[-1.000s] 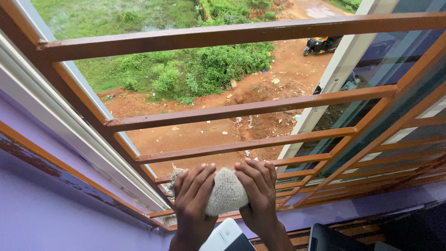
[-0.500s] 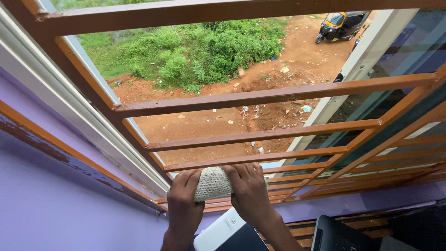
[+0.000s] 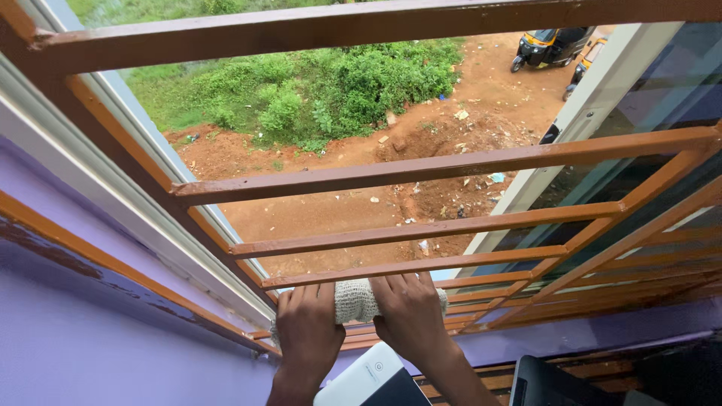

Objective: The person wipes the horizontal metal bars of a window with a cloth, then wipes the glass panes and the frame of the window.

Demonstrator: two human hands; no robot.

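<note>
Both my hands press a pale knitted cloth (image 3: 355, 299) against a low bar of the brown window grille (image 3: 444, 167). My left hand (image 3: 307, 331) grips the cloth's left part, fingers curled over it. My right hand (image 3: 410, 316) lies over the cloth's right part, fingers pointing up toward the bar above. Only the cloth's middle and a bit of its right end show between and beside the hands.
A white window frame (image 3: 113, 192) runs along the purple wall (image 3: 90, 338) at left. An open glass pane (image 3: 647, 98) stands at right. A white and dark device (image 3: 370, 383) sits below my wrists. Outside lie red dirt, green bushes (image 3: 338, 90) and a parked three-wheeler (image 3: 549, 46).
The view has tipped down and closer to the grille. The cloth, bunched round before, now lies flattened along the bar under both hands, which have moved apart slightly.
</note>
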